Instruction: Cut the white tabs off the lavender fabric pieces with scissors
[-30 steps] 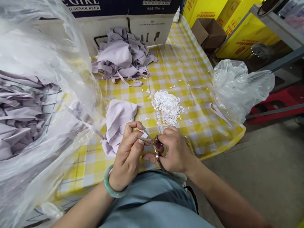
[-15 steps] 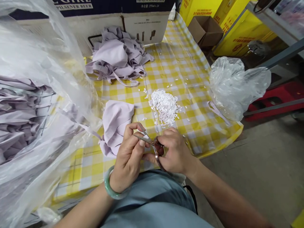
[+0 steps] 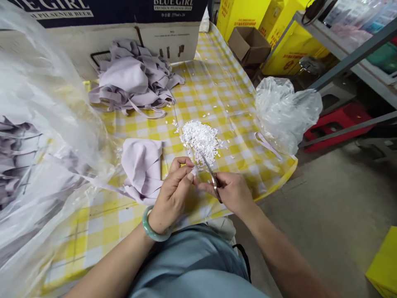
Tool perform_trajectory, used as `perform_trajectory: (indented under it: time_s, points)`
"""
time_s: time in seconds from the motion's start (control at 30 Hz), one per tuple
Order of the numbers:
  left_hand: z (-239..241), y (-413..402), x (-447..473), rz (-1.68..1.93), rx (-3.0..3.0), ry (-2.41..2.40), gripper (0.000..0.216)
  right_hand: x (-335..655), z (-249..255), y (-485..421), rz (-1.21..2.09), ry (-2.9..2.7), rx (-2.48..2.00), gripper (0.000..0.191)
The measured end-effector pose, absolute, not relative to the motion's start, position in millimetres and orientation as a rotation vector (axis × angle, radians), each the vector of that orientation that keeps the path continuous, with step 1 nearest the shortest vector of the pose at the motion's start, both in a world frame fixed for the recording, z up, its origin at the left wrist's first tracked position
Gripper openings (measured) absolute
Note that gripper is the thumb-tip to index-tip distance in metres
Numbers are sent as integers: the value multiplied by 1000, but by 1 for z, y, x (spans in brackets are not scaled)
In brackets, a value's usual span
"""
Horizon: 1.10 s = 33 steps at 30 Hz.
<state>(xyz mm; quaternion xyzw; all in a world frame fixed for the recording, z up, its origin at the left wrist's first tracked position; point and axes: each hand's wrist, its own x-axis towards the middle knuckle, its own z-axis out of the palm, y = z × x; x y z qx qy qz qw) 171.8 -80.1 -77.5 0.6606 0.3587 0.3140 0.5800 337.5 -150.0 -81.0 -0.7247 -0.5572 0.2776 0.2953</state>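
Observation:
My right hand (image 3: 235,192) grips a pair of scissors (image 3: 214,180) with dark metal handles; the blades look closed and point up and left toward a heap of small white pieces (image 3: 201,140). My left hand (image 3: 176,186), with a green bangle (image 3: 149,225) at the wrist, pinches a small whitish piece (image 3: 194,171) between thumb and fingers. Most of that piece is hidden by the fingertips, so its kind is unclear. Just left of this hand lies a folded lilac cloth (image 3: 142,163) on the checked tablecloth (image 3: 114,215).
A pile of lilac fabric pieces (image 3: 130,78) rests against a beer carton (image 3: 182,39). Clear plastic sheeting (image 3: 62,99) covers more lilac cloth at left. A crumpled plastic bag (image 3: 285,111) sits at the table's right edge, near a lilac strip (image 3: 267,145) and a metal shelf (image 3: 350,62).
The scissors have come away from the left fingers, and their blades have gone from open to closed. The left hand still pinches the small piece. The view has shifted right.

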Motion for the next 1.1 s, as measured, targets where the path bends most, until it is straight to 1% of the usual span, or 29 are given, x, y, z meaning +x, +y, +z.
perform_trajectory:
  time_s: [0.17, 0.23, 0.33, 0.37, 0.43, 0.5, 0.57, 0.6, 0.67, 0.7, 0.77, 0.83, 0.93, 1.0, 1.1]
  points:
    - [-69, -88, 148, 716, 1673, 803, 30, 334, -80, -149, 782, -1480, -1831, 40]
    - [-62, -96, 132, 578, 1797, 712, 29, 330, -84, -148, 748, -1540, -1759, 35]
    - [-51, -108, 102, 380, 1947, 655, 17, 321, -91, -143, 734, -1595, -1699, 29]
    - [-48, -109, 89, 394, 1983, 709, 14, 317, -93, -141, 739, -1609, -1693, 29]
    - [-47, -103, 62, 531, 2073, 925, 12, 307, -94, -136, 754, -1639, -1671, 27]
    - [-54, -88, 37, 631, 2245, 1148, 24, 294, -94, -130, 775, -1657, -1620, 24]
    - [-65, -70, 17, 496, 2507, 1247, 34, 279, -91, -123, 804, -1669, -1536, 21]
    - [-71, -62, 10, 379, 2608, 1293, 34, 270, -89, -119, 810, -1677, -1493, 21]
    - [-78, -53, 2, 170, 2728, 1376, 28, 252, -84, -111, 820, -1716, -1420, 21]
    - [-79, -52, 0, 136, 2756, 1415, 24, 243, -82, -108, 827, -1737, -1389, 22]
    - [-72, -55, -3, 251, 2780, 1411, 22, 227, -77, -101, 854, -1753, -1319, 22]
    - [-55, -64, -5, 515, 2702, 1314, 20, 212, -72, -97, 915, -1722, -1225, 24]
    - [-24, -81, -5, 825, 2367, 1216, 18, 194, -66, -91, 991, -1687, -1129, 32]
    - [-8, -91, -5, 893, 2077, 1219, 17, 186, -65, -86, 981, -1721, -1152, 32]
    - [-1, -100, -9, 899, 1614, 1254, 21, 185, -67, -78, 942, -1728, -1277, 24]
